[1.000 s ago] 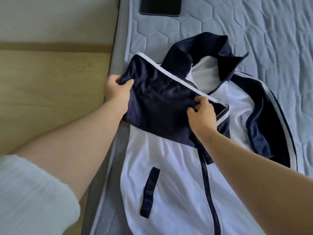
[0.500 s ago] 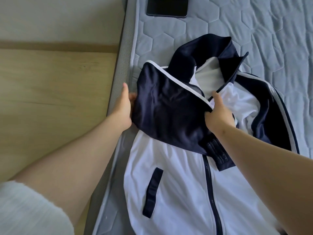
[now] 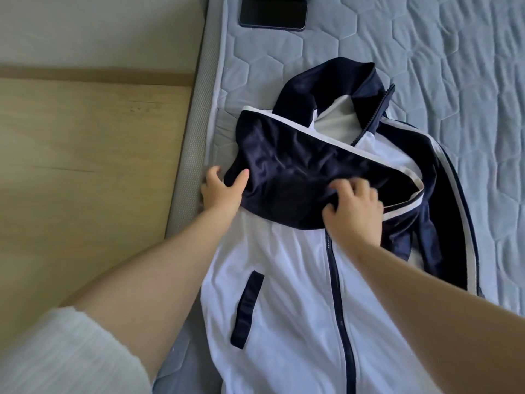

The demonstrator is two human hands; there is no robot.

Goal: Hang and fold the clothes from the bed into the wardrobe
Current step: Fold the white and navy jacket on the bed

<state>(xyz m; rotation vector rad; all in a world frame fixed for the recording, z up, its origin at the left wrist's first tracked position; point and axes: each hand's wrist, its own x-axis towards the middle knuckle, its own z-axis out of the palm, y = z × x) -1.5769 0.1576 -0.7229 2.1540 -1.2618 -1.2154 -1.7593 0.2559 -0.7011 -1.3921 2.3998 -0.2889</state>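
Sleeve (image 3: 298, 177) crosses jacket (image 3: 284, 294); left fingers (image 3: 241, 180) pinch its fold, right fingers (image 3: 345, 189) clutch it. Best I pull it taut, then press flat.

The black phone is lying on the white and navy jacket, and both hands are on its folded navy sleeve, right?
No. The head view shows the flat black phone on the grey quilted mattress, apart from the white and navy zip jacket. The left hand and right hand are on its folded navy sleeve.
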